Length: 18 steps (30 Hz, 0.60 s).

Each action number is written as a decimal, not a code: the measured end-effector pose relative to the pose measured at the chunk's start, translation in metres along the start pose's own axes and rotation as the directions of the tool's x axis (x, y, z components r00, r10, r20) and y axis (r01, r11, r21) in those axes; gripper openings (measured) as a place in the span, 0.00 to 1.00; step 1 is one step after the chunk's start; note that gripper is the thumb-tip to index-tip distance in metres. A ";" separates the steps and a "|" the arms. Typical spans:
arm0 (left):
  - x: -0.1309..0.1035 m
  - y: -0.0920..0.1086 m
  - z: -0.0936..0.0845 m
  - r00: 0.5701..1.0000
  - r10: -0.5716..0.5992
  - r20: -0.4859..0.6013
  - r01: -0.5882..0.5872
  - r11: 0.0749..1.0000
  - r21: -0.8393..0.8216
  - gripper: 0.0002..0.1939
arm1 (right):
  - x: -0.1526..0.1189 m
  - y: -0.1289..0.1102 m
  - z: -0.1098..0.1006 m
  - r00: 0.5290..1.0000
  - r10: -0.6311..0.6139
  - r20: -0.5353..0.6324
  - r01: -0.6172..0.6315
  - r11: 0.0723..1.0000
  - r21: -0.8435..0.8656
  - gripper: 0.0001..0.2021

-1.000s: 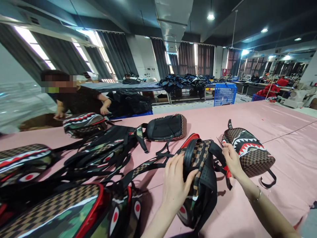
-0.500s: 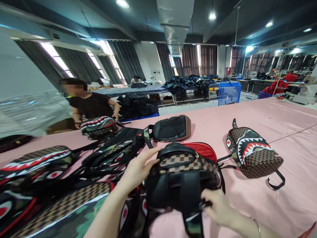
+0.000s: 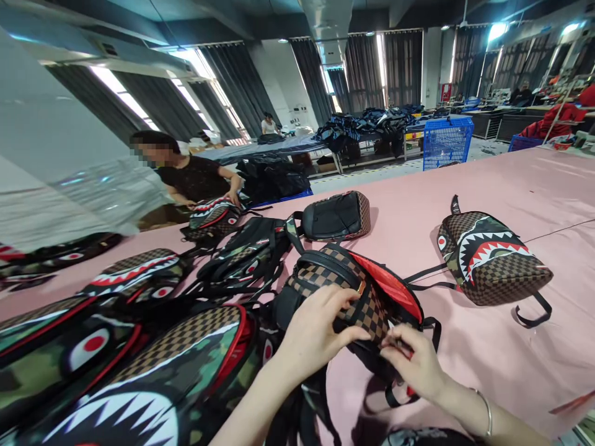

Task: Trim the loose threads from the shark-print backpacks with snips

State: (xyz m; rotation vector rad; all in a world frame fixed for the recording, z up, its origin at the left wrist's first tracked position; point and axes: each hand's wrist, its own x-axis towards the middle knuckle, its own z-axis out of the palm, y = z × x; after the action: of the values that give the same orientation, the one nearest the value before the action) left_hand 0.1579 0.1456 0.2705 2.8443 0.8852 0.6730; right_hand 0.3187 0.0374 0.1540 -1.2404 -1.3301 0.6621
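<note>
In front of me a brown checkered backpack (image 3: 372, 310) with black trim lies tilted on the pink table, its zip undone and the red lining (image 3: 395, 288) showing. My left hand (image 3: 316, 331) rests against its checkered side, thumb and fingers apart, close to a small gold-coloured zip pull (image 3: 361, 288). At the lower right edge of the same backpack, my right hand (image 3: 416, 359) is closed in a pinch on its side; the exact part between the fingertips is hard to make out. Black straps hang below the backpack.
A shark-mouth backpack (image 3: 495, 257) lies to the right on the pink table (image 3: 502, 186). Another, black panel up (image 3: 332, 217), lies behind. Several camouflage shark backpacks (image 3: 153, 365) crowd the left. Across the table a co-worker (image 3: 195, 176) handles a shark-print bag (image 3: 214, 217).
The backpack has turned, showing its checkered side and wider red opening. My left hand has moved from its top handle onto the side; my right hand has left a strap for the lower edge.
</note>
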 end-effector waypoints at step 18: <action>0.015 0.009 0.032 0.969 -0.048 -0.243 0.087 0.985 0.150 0.09 | 0.028 0.023 0.003 0.971 -0.025 -0.238 0.055 0.991 0.123 0.07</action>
State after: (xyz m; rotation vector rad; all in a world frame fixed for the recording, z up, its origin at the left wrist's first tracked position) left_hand 0.1875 0.1479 0.2493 2.8965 1.1132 0.9941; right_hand 0.3282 0.0709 0.1417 -1.1466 -1.0953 0.5442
